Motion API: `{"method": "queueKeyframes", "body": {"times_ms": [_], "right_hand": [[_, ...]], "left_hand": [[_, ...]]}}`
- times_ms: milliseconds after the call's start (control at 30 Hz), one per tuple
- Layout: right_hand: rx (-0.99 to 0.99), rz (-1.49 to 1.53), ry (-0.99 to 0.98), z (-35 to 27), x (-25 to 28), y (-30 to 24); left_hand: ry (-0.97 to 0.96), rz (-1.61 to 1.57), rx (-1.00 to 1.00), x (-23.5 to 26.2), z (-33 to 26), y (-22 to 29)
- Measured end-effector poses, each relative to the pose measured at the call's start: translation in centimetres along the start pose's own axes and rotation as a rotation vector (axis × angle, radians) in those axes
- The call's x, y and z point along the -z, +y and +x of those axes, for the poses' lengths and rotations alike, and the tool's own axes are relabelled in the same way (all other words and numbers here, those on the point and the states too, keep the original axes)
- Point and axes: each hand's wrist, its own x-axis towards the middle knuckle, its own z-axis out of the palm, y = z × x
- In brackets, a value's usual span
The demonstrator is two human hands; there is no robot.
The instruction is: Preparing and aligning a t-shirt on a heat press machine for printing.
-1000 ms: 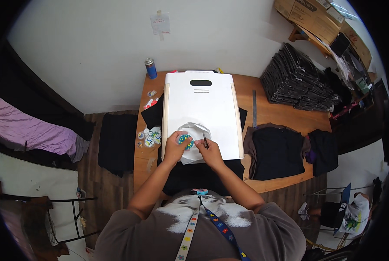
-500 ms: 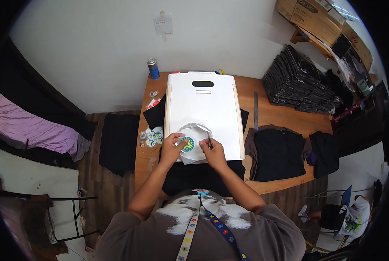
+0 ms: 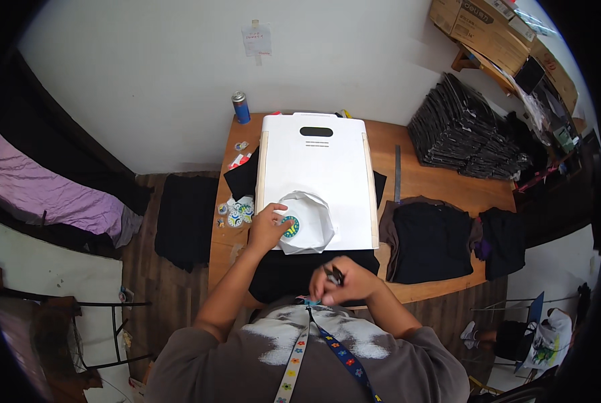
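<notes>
My left hand [image 3: 267, 227] pinches a round green, blue and yellow patch [image 3: 290, 227] at the left side of a white crumpled pouch-like piece [image 3: 319, 218]. This piece has a folded, roughly round rim and lies at the near end of a large white board [image 3: 317, 168] with a slot handle. My right hand [image 3: 347, 280] is closed around a small dark tool [image 3: 335, 274], its kind unclear. That hand hovers over black cloth [image 3: 273, 279] in front of the board, close to my chest. More round patches [image 3: 238, 213] lie left of the board.
The board rests on a wooden table [image 3: 421, 185]. Folded black garments [image 3: 431, 238], a metal ruler [image 3: 397, 174] and a stack of dark packages [image 3: 465, 127] are to the right. A blue can [image 3: 240, 109] stands at the back left. Another person [image 3: 549, 336] is at the far right.
My right hand has drawn back from the white piece toward my chest, with the dark tool still in it. My left hand stays on the patch.
</notes>
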Motion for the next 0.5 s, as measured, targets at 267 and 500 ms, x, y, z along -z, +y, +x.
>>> {"method": "queueKeyframes", "body": {"times_ms": [267,500], "right_hand": [[0.171,0.049,-0.506,0.2,-3.0,-4.6],[0.249,0.032,-0.601,0.1,-3.0,-5.7]], "left_hand": [[-0.049,0.217,-0.047,-0.5,1.3,0.2],[0.074,-0.503,0.005,1.4,0.2,-2.7]]}}
